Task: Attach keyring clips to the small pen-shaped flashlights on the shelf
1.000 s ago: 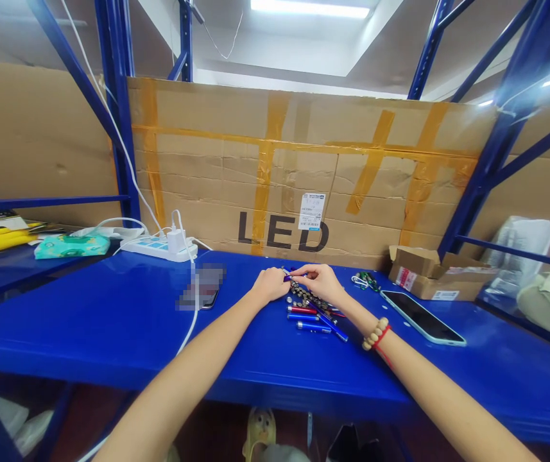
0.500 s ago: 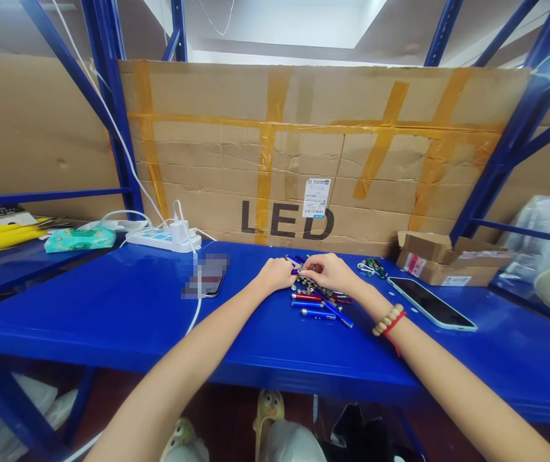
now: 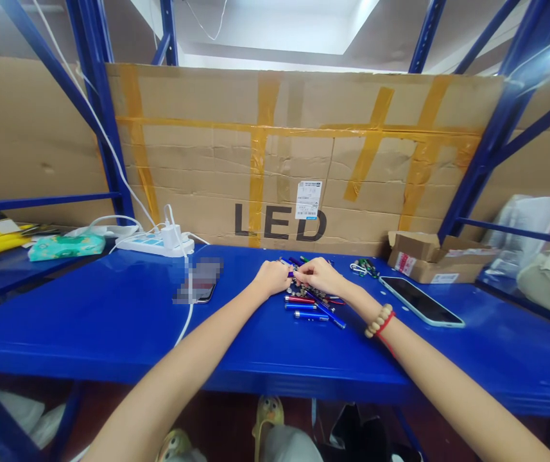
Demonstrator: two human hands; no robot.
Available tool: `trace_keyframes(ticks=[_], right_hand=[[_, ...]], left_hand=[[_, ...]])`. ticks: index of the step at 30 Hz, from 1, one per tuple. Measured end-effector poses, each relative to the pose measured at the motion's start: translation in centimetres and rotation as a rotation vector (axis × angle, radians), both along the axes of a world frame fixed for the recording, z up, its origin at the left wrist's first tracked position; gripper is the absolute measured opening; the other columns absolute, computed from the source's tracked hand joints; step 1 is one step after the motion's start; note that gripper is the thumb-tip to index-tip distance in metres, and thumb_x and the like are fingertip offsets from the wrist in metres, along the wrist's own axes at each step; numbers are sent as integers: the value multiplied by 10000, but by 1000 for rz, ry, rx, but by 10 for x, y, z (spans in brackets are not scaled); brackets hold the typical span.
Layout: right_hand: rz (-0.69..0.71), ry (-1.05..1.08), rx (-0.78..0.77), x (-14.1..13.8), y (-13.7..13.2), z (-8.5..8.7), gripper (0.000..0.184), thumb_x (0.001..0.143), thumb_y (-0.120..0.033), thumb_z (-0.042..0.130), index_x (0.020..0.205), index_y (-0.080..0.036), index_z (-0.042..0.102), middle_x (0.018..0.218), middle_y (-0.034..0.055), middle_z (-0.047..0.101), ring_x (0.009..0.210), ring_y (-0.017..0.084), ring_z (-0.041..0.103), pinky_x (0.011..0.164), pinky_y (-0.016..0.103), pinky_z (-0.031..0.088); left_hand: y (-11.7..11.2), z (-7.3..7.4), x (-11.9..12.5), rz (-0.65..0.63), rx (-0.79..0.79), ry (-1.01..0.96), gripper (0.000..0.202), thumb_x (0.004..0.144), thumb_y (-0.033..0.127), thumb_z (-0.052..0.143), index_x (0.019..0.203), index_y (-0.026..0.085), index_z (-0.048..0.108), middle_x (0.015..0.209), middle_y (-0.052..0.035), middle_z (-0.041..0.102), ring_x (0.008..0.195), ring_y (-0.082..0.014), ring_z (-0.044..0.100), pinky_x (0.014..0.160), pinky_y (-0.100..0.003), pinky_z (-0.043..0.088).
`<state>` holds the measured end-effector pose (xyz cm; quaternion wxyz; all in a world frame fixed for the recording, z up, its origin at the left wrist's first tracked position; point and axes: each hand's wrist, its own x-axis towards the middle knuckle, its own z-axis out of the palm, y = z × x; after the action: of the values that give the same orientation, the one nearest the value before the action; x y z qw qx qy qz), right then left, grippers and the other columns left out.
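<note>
My left hand (image 3: 273,277) is closed around a small purple-blue metal tube (image 3: 291,274), which looks like a penlight body; only its end shows past the fingers. Right up against that end, the fingertips of my right hand (image 3: 321,276) are pinched together, and whatever they hold is too small to make out. Beneath and between the hands lies a pile of small silver button cells (image 3: 298,290), partly hidden. In front of it rest a red penlight (image 3: 300,299) and several blue penlights (image 3: 311,316), one lying slantwise. More coloured tubes lie behind my hands.
Green and black pieces with a metal clip (image 3: 360,267) lie right of the hands, near a phone (image 3: 421,301) and an open cardboard box (image 3: 436,260). To the left are another phone (image 3: 206,294), a white cable and a power strip (image 3: 152,244). A large cardboard sheet (image 3: 197,167) closes the back.
The whole view has shifted slightly, so things appear a little further left. My right fingertips have straightened a bit towards the tube's end; the left hand keeps its hold.
</note>
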<state>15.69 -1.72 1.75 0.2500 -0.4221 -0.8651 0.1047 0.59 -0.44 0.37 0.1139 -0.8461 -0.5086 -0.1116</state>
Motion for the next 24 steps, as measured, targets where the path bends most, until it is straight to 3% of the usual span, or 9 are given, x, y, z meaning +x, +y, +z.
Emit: trace_keyframes(ticks=[8,15,18,24], right_hand=[[33,65,-19,5,9,-8,474,795,-499,404,703,-113,663,521,-4,537,473,80,413,480,203,294],[-10,42,33,4,1,-2,536,788,-570,374,663,-116,630,539,-11,515,505,80,393,482,205,261],[-128,20,85,6,-1,1,548,814,-574,320,686,-141,630,562,-9,558,518,88,432,497,206,261],[-534,-6,285,19,3,6,412,844,-473,331,769,-222,649,711,13,658,670,144,565,532,218,278]], left_hand=[[-2,4,0,64,23,-32,406,809,410,343,860,175,670,878,-111,670,876,-251,610,718,-334,455],[-1,4,-1,111,-5,-55,389,806,389,343,889,180,660,905,-101,669,883,-253,606,718,-342,454],[0,4,-1,164,-16,-71,391,818,376,324,884,179,655,906,-102,665,876,-244,608,717,-334,452],[3,3,-2,254,-32,-115,429,825,396,301,881,149,648,925,-126,657,874,-249,605,719,-340,449]])
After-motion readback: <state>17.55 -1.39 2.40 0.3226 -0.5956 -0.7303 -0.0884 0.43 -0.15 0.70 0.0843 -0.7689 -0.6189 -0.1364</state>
